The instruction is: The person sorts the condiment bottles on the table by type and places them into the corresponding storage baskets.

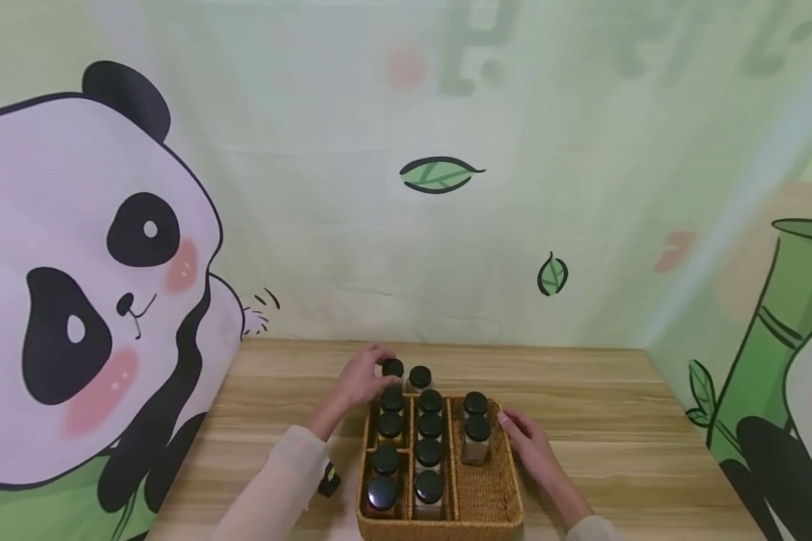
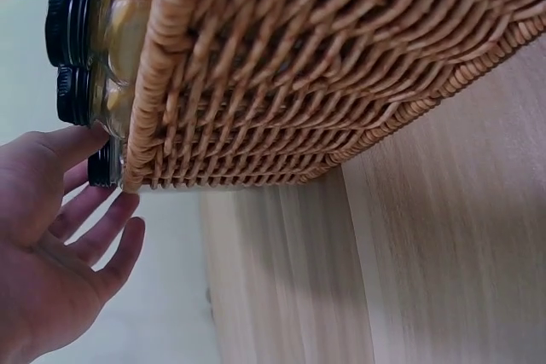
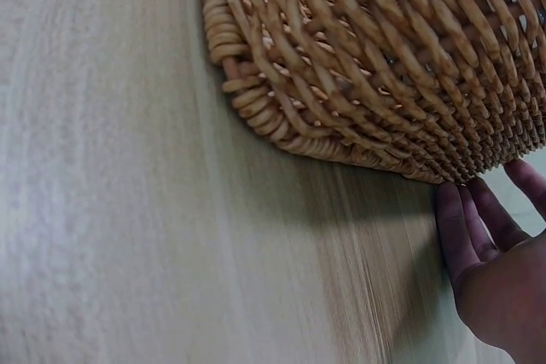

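A woven wicker basket [image 1: 487,496] with compartments sits on the table, holding several clear jars with black lids. Behind its back left corner, my left hand [image 1: 364,378] has thumb and fingers curled round a black-lidded jar [image 1: 392,367]. In the left wrist view, the lid of that jar [image 2: 101,165] shows between thumb and fingers. Another jar [image 1: 419,377] stands just right of it, also behind the basket. My right hand [image 1: 531,448] touches the basket's right side, thumb at the rim. Extended fingers [image 3: 456,223] meet the wicker wall in the right wrist view.
Two jars [image 1: 477,428] stand at the back of the right compartment, with bare wicker in front. A small black object [image 1: 329,481] shows beside the left sleeve. Behind the wooden table [image 1: 602,391] hangs a panda-printed cloth [image 1: 338,225].
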Available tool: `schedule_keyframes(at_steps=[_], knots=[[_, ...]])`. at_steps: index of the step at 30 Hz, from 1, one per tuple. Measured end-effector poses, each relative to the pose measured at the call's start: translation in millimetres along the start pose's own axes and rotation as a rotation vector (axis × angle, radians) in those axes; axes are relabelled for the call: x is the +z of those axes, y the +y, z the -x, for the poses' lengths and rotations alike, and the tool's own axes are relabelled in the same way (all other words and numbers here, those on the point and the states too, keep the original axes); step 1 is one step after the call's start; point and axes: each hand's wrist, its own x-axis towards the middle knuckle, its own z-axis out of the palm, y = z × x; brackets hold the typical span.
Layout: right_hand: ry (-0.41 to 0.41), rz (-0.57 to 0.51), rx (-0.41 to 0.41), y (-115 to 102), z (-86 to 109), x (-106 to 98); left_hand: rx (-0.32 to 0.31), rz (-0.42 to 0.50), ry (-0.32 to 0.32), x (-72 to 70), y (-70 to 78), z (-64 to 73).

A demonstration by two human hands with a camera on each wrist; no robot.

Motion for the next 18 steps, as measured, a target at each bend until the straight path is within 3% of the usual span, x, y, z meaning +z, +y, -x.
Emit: schedule_keyframes(at_steps=[10, 18], knots=[[-0.024, -0.007, -0.019, -34, 17.3, -3, 0.005, 0.018, 0.015, 1.2, -5.6, 0.9], [-0.017, 0.011, -0.026, -7, 2.4, -1, -0.038, 0.08, 0.127, -10.7, -12.1, 6.5]])
